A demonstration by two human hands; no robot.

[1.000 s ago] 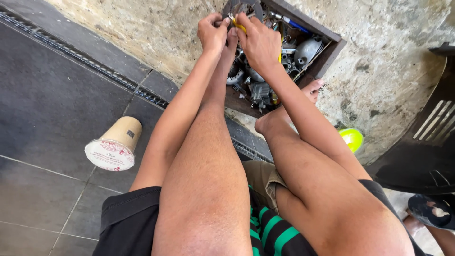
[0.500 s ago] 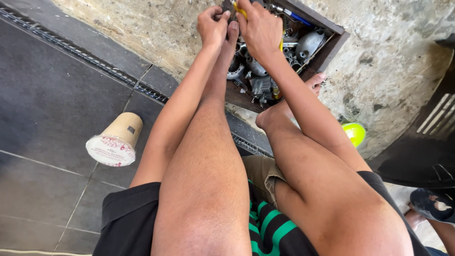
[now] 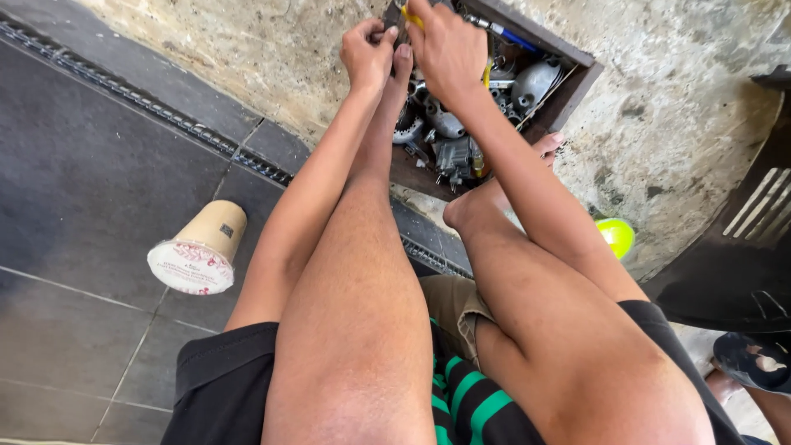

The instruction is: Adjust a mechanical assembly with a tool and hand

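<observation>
Your left hand is pinched shut on something too small to tell at the tray's top-left corner; your right hand grips a yellow tool just beside it; the metal parts in the tray lie loose and unsorted, so most seems left; a cup lies tipped on the floor.

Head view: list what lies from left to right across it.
Paper cup on its side → left hand → right hand holding something yellow → metal parts in the wooden box → bright green object → dark ribbed panel.
</observation>
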